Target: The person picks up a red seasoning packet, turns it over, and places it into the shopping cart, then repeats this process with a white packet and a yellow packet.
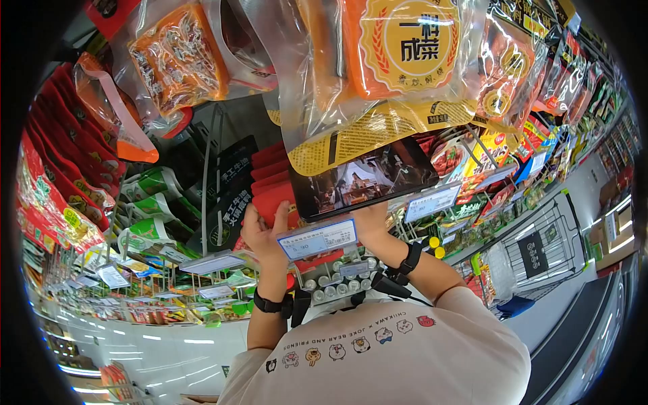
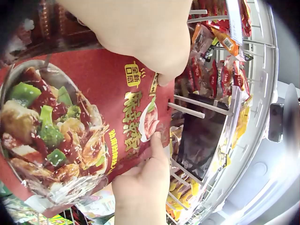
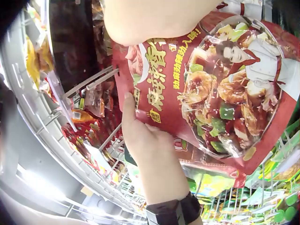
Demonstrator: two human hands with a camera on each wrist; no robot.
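A red food packet (image 2: 101, 82) with yellow lettering and a picture of prawns, broccoli and meat fills much of both wrist views. My left hand (image 1: 262, 233) grips one edge of it, and my right hand (image 1: 371, 226) holds it from the opposite side. In the left wrist view the right hand (image 2: 140, 183) lays its thumb on the packet's front. The right wrist view shows the left hand (image 3: 152, 145) with its thumb likewise along the printed face. From the head, a price tag (image 1: 317, 239) and a dark tablet-like screen (image 1: 364, 177) cover most of the packet.
Clear packs with orange blocks (image 1: 179, 57) hang close overhead. Metal hooks (image 2: 187, 105) jut out near the hands. Red packets (image 1: 61, 128) and green-white packets (image 1: 152, 185) hang at the left. A shopping cart (image 1: 540, 250) stands at the right.
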